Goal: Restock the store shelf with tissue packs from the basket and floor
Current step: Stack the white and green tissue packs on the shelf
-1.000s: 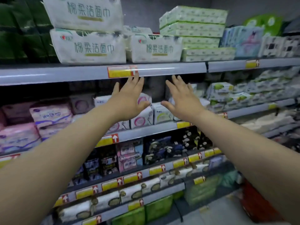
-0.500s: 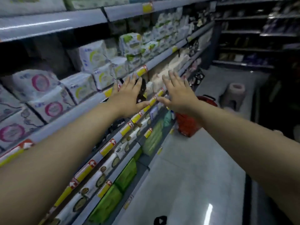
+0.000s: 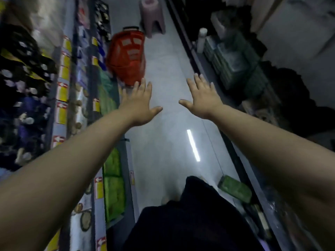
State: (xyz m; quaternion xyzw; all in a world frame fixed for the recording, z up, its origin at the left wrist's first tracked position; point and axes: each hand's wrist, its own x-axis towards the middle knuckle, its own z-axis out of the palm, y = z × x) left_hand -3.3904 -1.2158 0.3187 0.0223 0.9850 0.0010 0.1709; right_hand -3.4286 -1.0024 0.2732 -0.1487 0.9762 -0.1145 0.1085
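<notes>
The left hand (image 3: 139, 104) and right hand (image 3: 203, 98) are both stretched out flat above the aisle floor (image 3: 168, 142), fingers spread and holding nothing. Beyond the left hand a red basket (image 3: 126, 57) sits on the floor against the foot of the left shelf (image 3: 62, 75), with a pink stool (image 3: 152, 17) just behind it. A green tissue pack (image 3: 234, 191) lies at the floor's right edge.

1. basket (image 3: 126, 57): red, with paler rectangular panels on its side.
2. stool (image 3: 152, 15): dull pink.
3. floor (image 3: 168, 145): pale grey, glossy, crossed by one white streak of reflected light.
4. shelf-edge labels (image 3: 62, 93): yellow, each topped by a red tag bearing a white arrow.
5. bottom-shelf packs (image 3: 113, 178): bright green.
6. lone pack (image 3: 234, 189), at right: darker green.
7. clothing (image 3: 190, 223): black, plain.
</notes>
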